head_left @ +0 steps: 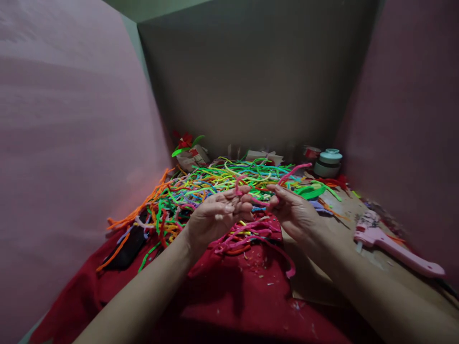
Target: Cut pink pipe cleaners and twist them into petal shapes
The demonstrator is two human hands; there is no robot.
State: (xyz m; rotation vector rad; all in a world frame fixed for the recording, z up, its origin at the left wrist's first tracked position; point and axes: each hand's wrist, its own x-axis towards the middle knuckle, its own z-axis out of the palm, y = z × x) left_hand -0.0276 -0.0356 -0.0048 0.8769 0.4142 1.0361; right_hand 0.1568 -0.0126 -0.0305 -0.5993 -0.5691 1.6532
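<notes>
A pink pipe cleaner (260, 202) runs between my two hands above the red cloth. One end of it curls up at the fingers of my left hand (220, 210), which are bent around it with the palm turned up. My right hand (292, 210) pinches the pink strand between thumb and fingers, and a fuzzy pink length rises from there toward the upper right. Below the hands lies a loose bunch of pink pipe cleaners (247, 234). Behind them spreads a large heap of pipe cleaners (215, 179) in green, yellow, orange, blue and other colours.
A pink glue gun (398, 248) rests on the board at the right. A light-blue lidded container (328, 162) stands at the back right. A red flower (185, 140) is at the back left. A black object (127, 248) lies at left on the red cloth (215, 296).
</notes>
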